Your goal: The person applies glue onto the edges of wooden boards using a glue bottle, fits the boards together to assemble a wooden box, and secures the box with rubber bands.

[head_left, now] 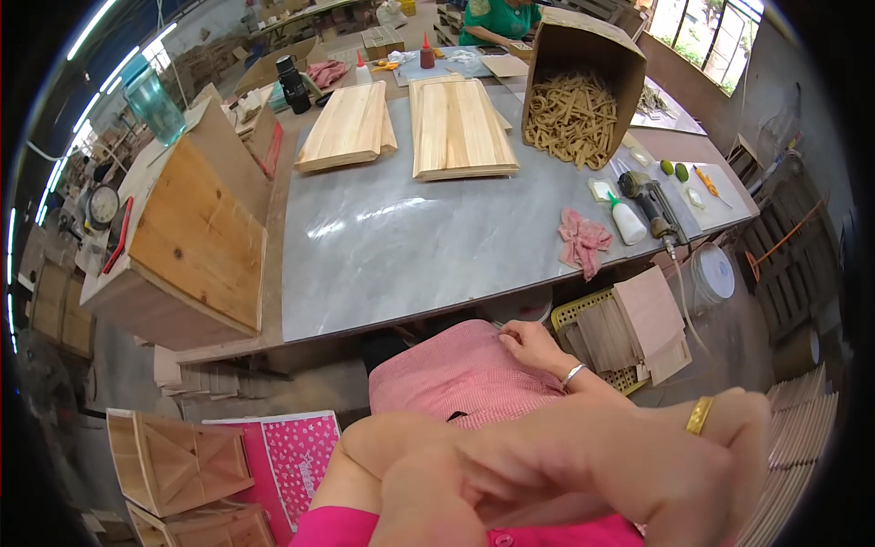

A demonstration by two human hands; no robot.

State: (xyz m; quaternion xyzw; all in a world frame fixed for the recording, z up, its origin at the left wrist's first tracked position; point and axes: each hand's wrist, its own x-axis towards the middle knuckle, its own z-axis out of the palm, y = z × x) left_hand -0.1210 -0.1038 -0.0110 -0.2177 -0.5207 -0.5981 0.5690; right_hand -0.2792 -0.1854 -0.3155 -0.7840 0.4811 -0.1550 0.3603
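I see a grey desk point(392, 246), a finely checked pink apron point(465, 365), streaked pale-yellow wooden panels point(463, 132), a green-capped white bottle point(627, 222).

Am seeing pale lettering point(307, 474) on the pink sheet point(281, 460) at lower left, among small white figures, but am not managing to read it surely. Am looking also at the round dial point(102, 207) at far left, but am finding its face too blurred.

You can pass over the table's front middle point(401, 251); boards point(463, 132) block the far side, a carton point(592, 27) the far right; a wooden box point(196, 237) walls your left.
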